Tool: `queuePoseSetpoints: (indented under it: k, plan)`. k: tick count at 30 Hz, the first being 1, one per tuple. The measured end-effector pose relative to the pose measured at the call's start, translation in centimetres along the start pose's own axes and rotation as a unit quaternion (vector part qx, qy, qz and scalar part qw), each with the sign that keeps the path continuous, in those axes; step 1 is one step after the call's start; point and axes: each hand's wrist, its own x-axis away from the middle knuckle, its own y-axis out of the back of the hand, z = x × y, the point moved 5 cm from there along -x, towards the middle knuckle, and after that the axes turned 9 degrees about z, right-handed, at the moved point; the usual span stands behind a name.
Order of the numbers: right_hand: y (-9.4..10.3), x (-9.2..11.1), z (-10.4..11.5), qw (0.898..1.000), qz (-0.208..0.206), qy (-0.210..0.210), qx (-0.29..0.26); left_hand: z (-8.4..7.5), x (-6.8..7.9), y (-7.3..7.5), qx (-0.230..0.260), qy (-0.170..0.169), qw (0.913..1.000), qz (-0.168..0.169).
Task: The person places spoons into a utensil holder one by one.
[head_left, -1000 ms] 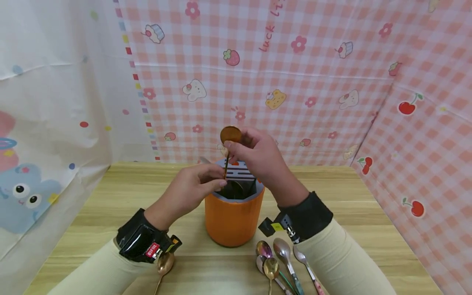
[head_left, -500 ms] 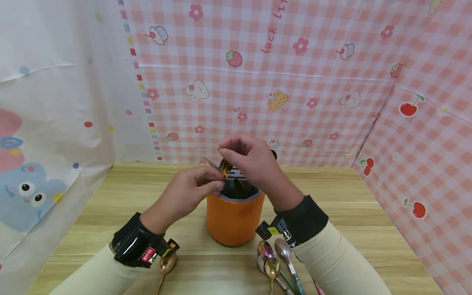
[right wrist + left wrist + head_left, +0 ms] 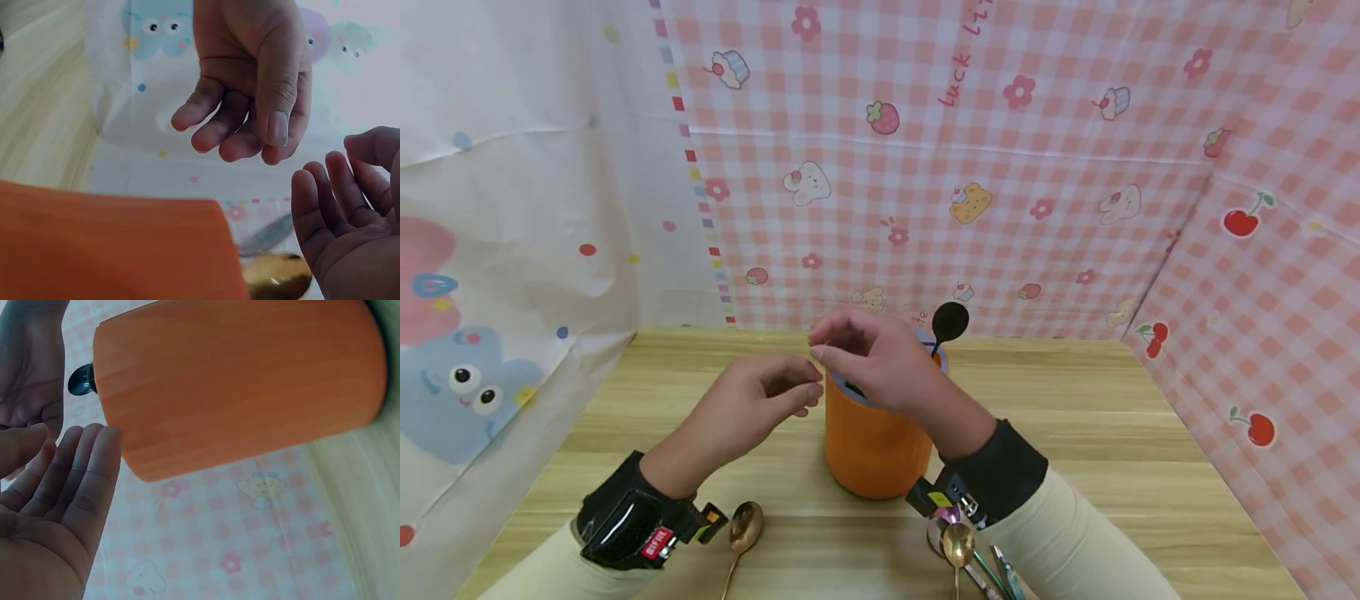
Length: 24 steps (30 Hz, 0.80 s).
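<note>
My left hand (image 3: 767, 400) is beside the left rim of the orange container (image 3: 876, 450), fingers loosely bent and holding nothing. Over the container's rim is my right hand (image 3: 880, 358), also holding nothing and hiding most of the opening. A dark round-bowled spoon (image 3: 951, 321) sticks up at the container's back right. In the right wrist view, a gold spoon's bowl (image 3: 278, 275) and a grey blade-like utensil end (image 3: 269, 237) rise past the rim, near the fingers of my right hand (image 3: 350, 225).
A rose-gold spoon (image 3: 746, 527) lies on the wooden table (image 3: 1075, 467) at front left. Front right, a gold spoon (image 3: 958, 546) lies among several others, partly covered by my right forearm. Checked cloth (image 3: 850, 225) hangs behind.
The gold spoon between my hands has gone down into the container, and both hands have let go. My left hand has drawn left and slightly down; the right has shifted left and down.
</note>
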Motion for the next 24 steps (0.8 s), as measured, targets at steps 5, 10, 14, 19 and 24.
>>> queuePoseSetpoints:
  k: [5, 10, 14, 19, 24]
  plan:
    - [-3.0, 0.2, -0.4, 0.997, 0.062, -0.002, 0.038, 1.6, 2.4, -0.1, -0.034, 0.039, 0.9987, 0.004]
    - [-6.2, 0.4, -1.8, 0.993, 0.113, -0.009, 0.039, 3.8, 5.1, -0.6, -0.030, 0.066, 0.9974, 0.004]
    - [-8.9, 0.8, -3.5, 0.989, 0.138, -0.027, 0.036, 6.0, 7.0, -1.5, -0.009, 0.089, 0.9959, 0.017]
    - [-12.2, 1.4, -6.2, 0.985, 0.162, -0.061, 0.029, 8.8, 9.9, -3.0, 0.007, 0.136, 0.9895, 0.048]
    - [-15.3, 2.4, -9.3, 0.978, 0.179, -0.106, -0.002, 11.4, 12.3, -4.2, 0.023, 0.188, 0.9781, 0.085]
